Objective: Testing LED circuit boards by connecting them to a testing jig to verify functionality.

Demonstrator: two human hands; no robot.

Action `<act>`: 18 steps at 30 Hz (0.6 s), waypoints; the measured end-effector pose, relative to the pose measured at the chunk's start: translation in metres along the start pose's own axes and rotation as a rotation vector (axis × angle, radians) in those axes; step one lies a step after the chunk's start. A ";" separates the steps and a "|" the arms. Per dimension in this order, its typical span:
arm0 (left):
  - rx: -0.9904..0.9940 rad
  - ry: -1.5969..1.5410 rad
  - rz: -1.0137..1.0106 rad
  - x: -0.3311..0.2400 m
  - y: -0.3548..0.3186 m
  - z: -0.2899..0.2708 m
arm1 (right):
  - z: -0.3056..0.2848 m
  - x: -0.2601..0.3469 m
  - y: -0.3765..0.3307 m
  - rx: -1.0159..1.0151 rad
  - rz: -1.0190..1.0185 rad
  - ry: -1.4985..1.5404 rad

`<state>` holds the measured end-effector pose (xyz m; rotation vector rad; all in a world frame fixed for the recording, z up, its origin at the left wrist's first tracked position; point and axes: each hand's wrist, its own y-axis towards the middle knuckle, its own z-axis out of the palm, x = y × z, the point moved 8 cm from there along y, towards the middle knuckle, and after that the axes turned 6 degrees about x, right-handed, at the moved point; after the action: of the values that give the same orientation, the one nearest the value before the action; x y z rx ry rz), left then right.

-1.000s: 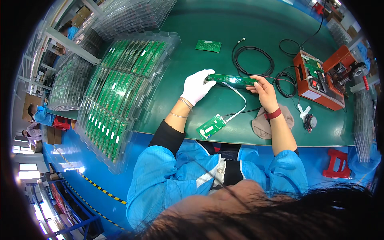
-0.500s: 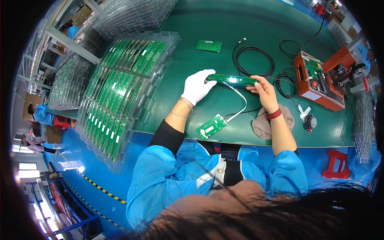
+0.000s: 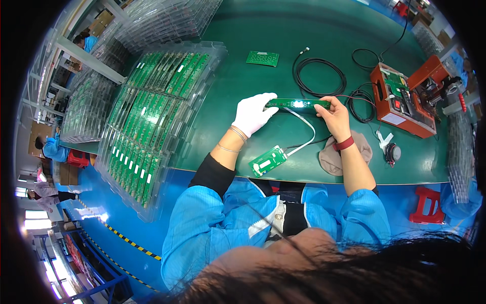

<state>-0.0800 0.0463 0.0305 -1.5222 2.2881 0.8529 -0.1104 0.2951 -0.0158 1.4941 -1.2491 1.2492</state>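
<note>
A long, narrow green circuit board (image 3: 287, 104) with lit white digits is held up between my two hands. My left hand (image 3: 254, 112), in a white glove, pinches its left end. My bare right hand (image 3: 334, 115), with a dark red band at the wrist, grips the right end with the thumb on top. A white cable (image 3: 310, 126) runs from under the board down to a smaller green circuit board (image 3: 268, 161) lying near the table's front edge. Another green board (image 3: 262, 58) lies flat further back.
A clear plastic tray (image 3: 218, 53) of narrow green boards sits at left, with stacked trays (image 3: 167, 25) behind. Coiled black cable (image 3: 344, 76), an orange test fixture (image 3: 405, 101), a small round speaker (image 3: 392, 153) and a beige cloth (image 3: 329, 161) lie on the green table (image 3: 304, 30).
The long board has shifted slightly nearer to me and been tilted, so its lit digits show more plainly. My right thumb has moved onto its face. Both hands keep their hold.
</note>
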 end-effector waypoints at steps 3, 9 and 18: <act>0.002 -0.015 -0.010 0.003 0.000 0.001 | 0.001 -0.001 0.001 0.005 -0.019 0.015; 0.008 -0.058 -0.040 0.013 0.000 0.000 | 0.009 0.005 0.000 0.038 -0.109 0.130; 0.055 -0.049 -0.060 0.016 0.000 0.006 | -0.019 0.032 -0.016 -0.205 -0.127 -0.277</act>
<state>-0.0875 0.0381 0.0177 -1.5209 2.2016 0.7967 -0.0972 0.3102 0.0192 1.6037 -1.3898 0.8244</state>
